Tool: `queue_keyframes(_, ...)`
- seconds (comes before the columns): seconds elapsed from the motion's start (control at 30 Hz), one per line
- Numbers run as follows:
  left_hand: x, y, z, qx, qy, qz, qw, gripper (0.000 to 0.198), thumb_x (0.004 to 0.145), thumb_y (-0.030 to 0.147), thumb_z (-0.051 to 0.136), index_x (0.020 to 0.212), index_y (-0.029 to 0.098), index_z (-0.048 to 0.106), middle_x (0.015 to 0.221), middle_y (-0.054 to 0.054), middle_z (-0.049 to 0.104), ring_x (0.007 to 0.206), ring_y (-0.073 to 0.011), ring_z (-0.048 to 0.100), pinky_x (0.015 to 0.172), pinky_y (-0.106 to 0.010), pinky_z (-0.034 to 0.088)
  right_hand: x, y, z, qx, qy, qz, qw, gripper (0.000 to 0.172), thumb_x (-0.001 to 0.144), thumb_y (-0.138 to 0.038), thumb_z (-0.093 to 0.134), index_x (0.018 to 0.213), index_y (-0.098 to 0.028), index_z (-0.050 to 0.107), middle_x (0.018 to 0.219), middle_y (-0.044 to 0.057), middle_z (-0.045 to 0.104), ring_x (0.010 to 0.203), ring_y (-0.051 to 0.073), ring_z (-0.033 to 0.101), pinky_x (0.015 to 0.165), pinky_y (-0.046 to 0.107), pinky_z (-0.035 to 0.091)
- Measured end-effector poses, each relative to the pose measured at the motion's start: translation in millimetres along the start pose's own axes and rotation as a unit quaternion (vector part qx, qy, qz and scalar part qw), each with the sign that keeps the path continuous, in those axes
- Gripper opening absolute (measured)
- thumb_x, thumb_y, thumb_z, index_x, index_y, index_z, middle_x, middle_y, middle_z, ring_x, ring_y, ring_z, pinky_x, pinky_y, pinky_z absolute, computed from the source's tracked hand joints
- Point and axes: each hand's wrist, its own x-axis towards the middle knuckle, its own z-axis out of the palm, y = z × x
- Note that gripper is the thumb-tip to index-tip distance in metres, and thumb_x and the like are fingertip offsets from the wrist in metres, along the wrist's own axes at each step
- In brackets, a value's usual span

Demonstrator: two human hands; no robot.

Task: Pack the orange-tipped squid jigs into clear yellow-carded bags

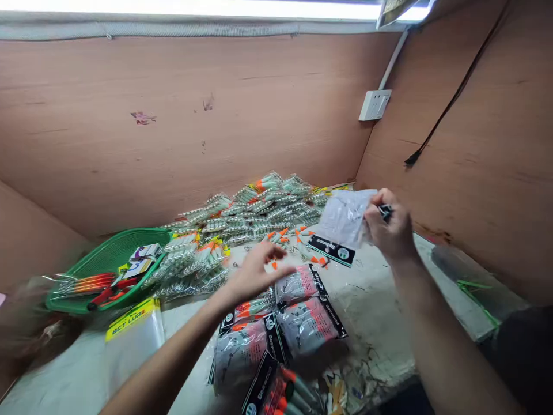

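Observation:
My right hand point(391, 227) is closed on a clear plastic bag point(345, 218), raised above the table at the right. A small dark thing shows between its fingers, too unclear to name. Below the bag a black header card point(332, 250) shows; whether it belongs to that bag I cannot tell. My left hand point(261, 268) is open, its fingers apart and holding nothing, above the middle of the table. Loose orange-tipped pale pieces point(302, 245) lie just beyond it. Under and in front of it lie several filled packets point(309, 323) with black header cards.
Wrapped orange-and-pale pieces point(259, 213) are heaped along the back wall. At the left, a green basket point(86, 259) holds small boxes and red-handled tools. A yellow-topped clear bag point(133, 334) lies nearby. A wall socket point(375, 105) and a hanging cable point(453, 98) are at the right.

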Motion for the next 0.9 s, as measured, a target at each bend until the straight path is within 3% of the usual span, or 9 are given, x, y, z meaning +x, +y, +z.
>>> queue_keyframes(0.07,-22.7,-5.5,29.1,0.147,-0.105,-0.01,0.984,0.045,0.064,0.059,0.069,0.083,0.018,0.064,0.091,-0.008,0.063,0.093,-0.0272,0.054,0.081,-0.04,0.045,-14.1,8.2,-30.0,-0.117,-0.013,-0.016,0.993,0.014,0.072,-0.029,0.056,0.069,-0.022,0.045,0.056,-0.006,0.039,0.048,0.009,0.037,0.05,0.022,0.031)
queue_keyframes(0.17,-42.0,-9.2,60.8,0.288,-0.141,-0.053,0.946,0.058,0.056,0.058,0.076,0.092,0.014,0.062,0.099,-0.013,0.063,0.096,-0.0318,0.052,0.082,-0.044,0.044,-46.0,15.6,-49.9,-0.25,-0.152,-0.024,0.956,0.022,0.076,-0.04,0.059,0.087,-0.022,0.062,0.057,-0.004,0.051,0.052,0.013,0.049,0.056,0.025,0.036)
queue_keyframes(0.3,-43.5,-7.7,72.3,0.314,-0.147,-0.085,0.934,0.045,0.062,0.045,0.076,0.093,0.015,0.063,0.095,-0.01,0.065,0.095,-0.0307,0.053,0.081,-0.042,0.044,-85.6,10.7,-37.6,-0.252,-0.442,0.017,0.861,0.036,0.091,-0.046,0.04,0.091,-0.026,0.071,0.077,0.002,0.072,0.071,0.018,0.064,0.065,0.027,0.039)
queue_keyframes(0.37,-41.6,-5.9,69.5,0.313,-0.144,-0.094,0.934,0.04,0.065,0.043,0.074,0.091,0.015,0.064,0.093,-0.011,0.066,0.096,-0.0316,0.053,0.08,-0.042,0.044,-97.3,6.3,-24.6,-0.259,-0.516,0.046,0.815,0.039,0.093,-0.044,0.037,0.098,-0.026,0.07,0.087,0.004,0.074,0.079,0.021,0.066,0.066,0.028,0.039)
queue_keyframes(0.47,-41.4,-3.8,64.3,0.306,-0.123,-0.122,0.936,0.029,0.074,0.038,0.067,0.088,0.012,0.066,0.094,-0.016,0.065,0.1,-0.0362,0.051,0.082,-0.047,0.041,-105.7,6.0,-6.6,-0.322,-0.528,0.09,0.781,0.041,0.089,-0.049,0.041,0.096,-0.022,0.071,0.085,0.01,0.072,0.08,0.027,0.065,0.062,0.029,0.037)
queue_keyframes(0.57,-42.8,-4.8,61.5,0.274,-0.119,-0.141,0.944,0.015,0.076,0.029,0.066,0.08,0.014,0.067,0.088,-0.014,0.067,0.097,-0.0343,0.053,0.079,-0.045,0.041,-108.9,14.2,4.4,-0.318,-0.527,0.122,0.778,0.04,0.085,-0.051,0.048,0.081,-0.018,0.07,0.077,0.012,0.07,0.073,0.025,0.063,0.057,0.027,0.033)
queue_keyframes(0.67,-43.4,-7.6,59.2,0.224,-0.122,-0.148,0.956,0.01,0.074,0.026,0.069,0.077,0.017,0.065,0.085,-0.006,0.068,0.09,-0.0261,0.057,0.073,-0.034,0.043,-107.9,23.9,5.4,-0.274,-0.538,0.126,0.787,0.035,0.083,-0.049,0.053,0.078,-0.017,0.068,0.075,0.007,0.068,0.068,0.019,0.059,0.057,0.025,0.032)
queue_keyframes(0.77,-43.7,-8.6,55.5,0.164,-0.111,-0.139,0.97,0.011,0.074,0.028,0.071,0.075,0.019,0.064,0.082,-0.001,0.067,0.084,-0.0192,0.058,0.071,-0.028,0.043,-102.5,28.5,-1.1,-0.196,-0.55,0.158,0.796,0.037,0.081,-0.049,0.053,0.093,-0.017,0.068,0.073,0.003,0.064,0.065,0.015,0.053,0.055,0.023,0.031)
queue_keyframes(0.9,-44.9,-5.3,50.0,0.039,-0.054,-0.073,0.995,0.011,0.074,0.024,0.072,0.071,0.019,0.063,0.078,-0.001,0.064,0.08,-0.0176,0.057,0.071,-0.027,0.041,-95.9,23.9,-7.5,-0.067,-0.562,0.214,0.797,0.039,0.079,-0.043,0.055,0.101,-0.013,0.065,0.071,0.0,0.056,0.062,0.012,0.044,0.054,0.022,0.031)
